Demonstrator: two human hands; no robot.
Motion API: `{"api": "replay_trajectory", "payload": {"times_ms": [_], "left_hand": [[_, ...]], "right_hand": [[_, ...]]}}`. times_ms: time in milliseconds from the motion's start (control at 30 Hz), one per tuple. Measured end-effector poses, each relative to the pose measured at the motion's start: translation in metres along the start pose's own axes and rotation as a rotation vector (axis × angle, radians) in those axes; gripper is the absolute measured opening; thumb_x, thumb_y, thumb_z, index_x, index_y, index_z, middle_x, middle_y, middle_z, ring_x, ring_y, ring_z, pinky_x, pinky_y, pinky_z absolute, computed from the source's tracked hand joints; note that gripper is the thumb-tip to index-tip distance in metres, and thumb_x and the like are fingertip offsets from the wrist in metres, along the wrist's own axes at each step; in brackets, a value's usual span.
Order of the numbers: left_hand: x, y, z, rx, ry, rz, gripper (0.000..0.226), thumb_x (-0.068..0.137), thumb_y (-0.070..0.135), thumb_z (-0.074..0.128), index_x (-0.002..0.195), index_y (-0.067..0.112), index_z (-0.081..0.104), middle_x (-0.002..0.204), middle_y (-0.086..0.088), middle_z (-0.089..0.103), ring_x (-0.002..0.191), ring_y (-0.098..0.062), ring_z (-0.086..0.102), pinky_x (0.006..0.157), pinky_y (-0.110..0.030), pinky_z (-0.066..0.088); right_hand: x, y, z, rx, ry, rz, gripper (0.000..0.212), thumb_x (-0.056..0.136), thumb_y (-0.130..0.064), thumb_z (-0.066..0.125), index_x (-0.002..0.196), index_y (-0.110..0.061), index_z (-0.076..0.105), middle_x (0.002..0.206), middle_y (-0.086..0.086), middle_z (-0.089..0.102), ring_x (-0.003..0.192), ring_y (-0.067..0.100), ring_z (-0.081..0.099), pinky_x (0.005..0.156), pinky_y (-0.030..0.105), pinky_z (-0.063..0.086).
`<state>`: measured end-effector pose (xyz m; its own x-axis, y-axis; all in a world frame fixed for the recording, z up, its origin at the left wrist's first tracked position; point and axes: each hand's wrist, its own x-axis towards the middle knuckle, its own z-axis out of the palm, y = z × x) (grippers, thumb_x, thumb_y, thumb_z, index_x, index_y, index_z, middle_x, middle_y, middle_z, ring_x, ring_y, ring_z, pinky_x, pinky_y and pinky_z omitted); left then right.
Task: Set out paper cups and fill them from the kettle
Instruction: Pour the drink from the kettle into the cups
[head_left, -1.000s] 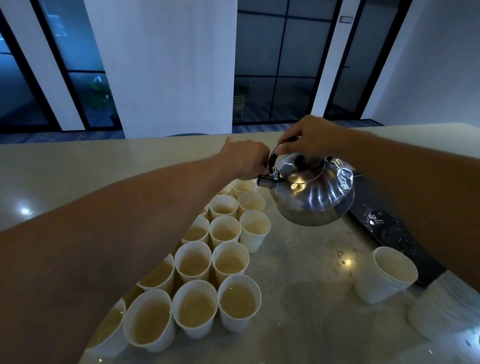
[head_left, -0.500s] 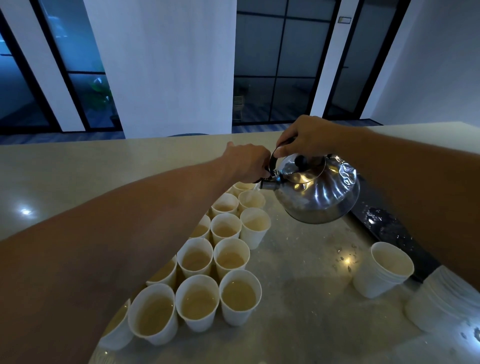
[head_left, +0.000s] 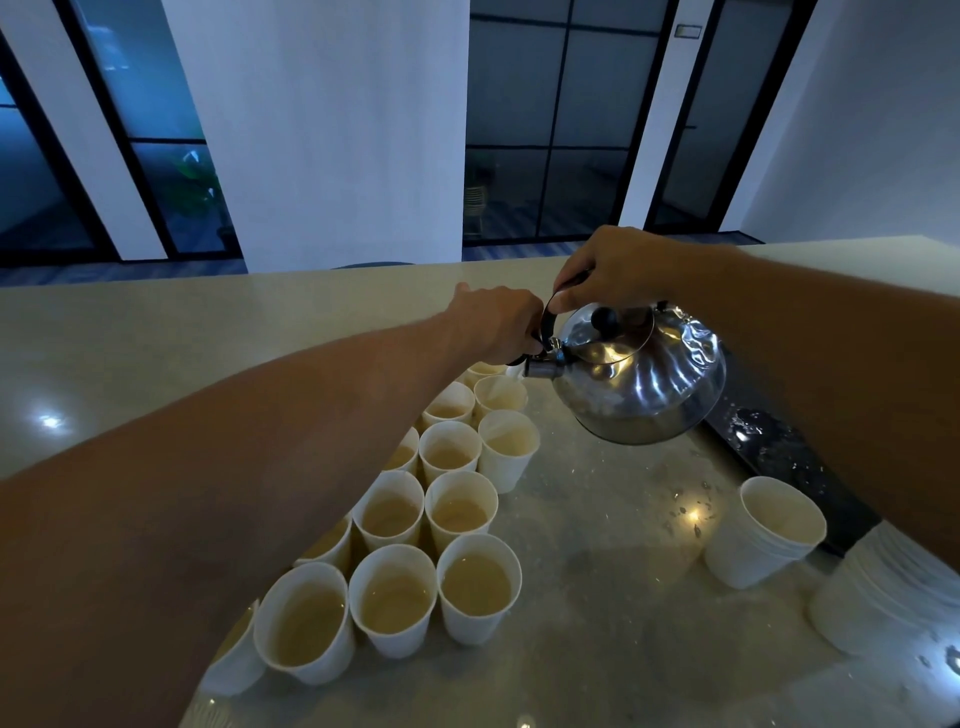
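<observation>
Several white paper cups (head_left: 457, 512) stand in rows on the pale counter (head_left: 597, 545); most hold liquid. A steel kettle (head_left: 644, 374) hangs tilted above the far end of the rows, spout (head_left: 540, 368) pointing left over a far cup (head_left: 500, 396). My right hand (head_left: 618, 275) grips the kettle's black handle from above. My left hand (head_left: 493, 322) reaches across the cups, fingers curled at the spout's cap lever; what it holds is partly hidden. My left forearm covers the leftmost cups.
A lone paper cup (head_left: 763, 530) stands at the right, with a stack of nested cups (head_left: 893, 592) lying beside it. A dark wet strip (head_left: 769, 447) runs along the counter's right side. Water drops speckle the counter near the kettle.
The kettle has tipped further, spout lower over the far cups, with both hands staying on it. The view has shifted slightly closer.
</observation>
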<state>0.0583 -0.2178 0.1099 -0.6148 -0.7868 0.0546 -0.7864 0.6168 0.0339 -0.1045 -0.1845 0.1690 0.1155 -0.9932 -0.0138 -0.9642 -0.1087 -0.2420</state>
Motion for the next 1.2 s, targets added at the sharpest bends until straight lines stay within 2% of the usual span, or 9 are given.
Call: {"api": "replay_trajectory", "payload": {"times_ms": [267, 433, 700, 867, 1000, 1200], "left_hand": [[-0.001, 0.001, 0.002, -0.008, -0.023, -0.022, 0.032, 0.096, 0.048, 0.055, 0.121, 0.028, 0.059, 0.109, 0.003, 0.065, 0.094, -0.020, 0.051, 0.095, -0.046, 0.035], [0.001, 0.000, 0.007, -0.023, -0.031, -0.026, 0.030, 0.096, 0.047, 0.055, 0.119, 0.028, 0.060, 0.105, 0.004, 0.064, 0.093, -0.021, 0.053, 0.093, -0.046, 0.035], [0.002, -0.004, 0.012, -0.036, -0.030, -0.032, 0.031, 0.096, 0.047, 0.055, 0.120, 0.027, 0.059, 0.109, 0.003, 0.065, 0.094, -0.021, 0.053, 0.097, -0.048, 0.035], [0.002, -0.006, 0.011, -0.044, -0.010, -0.049, 0.028, 0.095, 0.047, 0.057, 0.114, 0.026, 0.060, 0.103, 0.004, 0.063, 0.094, -0.020, 0.052, 0.096, -0.047, 0.035], [0.001, -0.009, 0.007, -0.068, 0.036, -0.046, 0.023, 0.093, 0.046, 0.061, 0.106, 0.028, 0.061, 0.102, 0.005, 0.062, 0.095, -0.019, 0.053, 0.087, -0.043, 0.034], [-0.008, -0.007, -0.010, -0.055, 0.070, -0.034, 0.021, 0.091, 0.043, 0.064, 0.105, 0.028, 0.064, 0.102, 0.003, 0.063, 0.096, -0.020, 0.052, 0.090, -0.046, 0.038]], "right_hand": [[-0.001, -0.002, 0.004, -0.010, -0.005, 0.001, 0.024, 0.087, -0.041, 0.072, 0.106, -0.027, 0.075, 0.089, -0.016, 0.066, 0.084, 0.003, 0.057, 0.068, 0.022, 0.039], [0.000, -0.006, 0.006, -0.055, -0.021, -0.007, 0.028, 0.087, -0.043, 0.071, 0.109, -0.026, 0.075, 0.095, -0.011, 0.068, 0.091, 0.010, 0.059, 0.079, 0.028, 0.042], [-0.001, -0.009, 0.012, -0.053, -0.020, -0.006, 0.031, 0.089, -0.042, 0.070, 0.113, -0.023, 0.073, 0.100, -0.007, 0.068, 0.094, 0.012, 0.059, 0.079, 0.028, 0.040], [-0.003, -0.004, 0.013, 0.004, 0.016, -0.005, 0.027, 0.088, -0.042, 0.070, 0.109, -0.026, 0.074, 0.092, -0.015, 0.065, 0.087, 0.006, 0.057, 0.069, 0.021, 0.039], [-0.009, 0.000, 0.016, 0.101, 0.072, -0.023, 0.025, 0.088, -0.039, 0.071, 0.109, -0.025, 0.075, 0.100, -0.011, 0.067, 0.085, 0.002, 0.055, 0.067, 0.014, 0.036], [-0.021, 0.000, 0.005, 0.173, 0.108, -0.020, 0.015, 0.085, -0.041, 0.073, 0.099, -0.033, 0.075, 0.084, -0.023, 0.064, 0.081, 0.000, 0.058, 0.065, 0.017, 0.039]]}}
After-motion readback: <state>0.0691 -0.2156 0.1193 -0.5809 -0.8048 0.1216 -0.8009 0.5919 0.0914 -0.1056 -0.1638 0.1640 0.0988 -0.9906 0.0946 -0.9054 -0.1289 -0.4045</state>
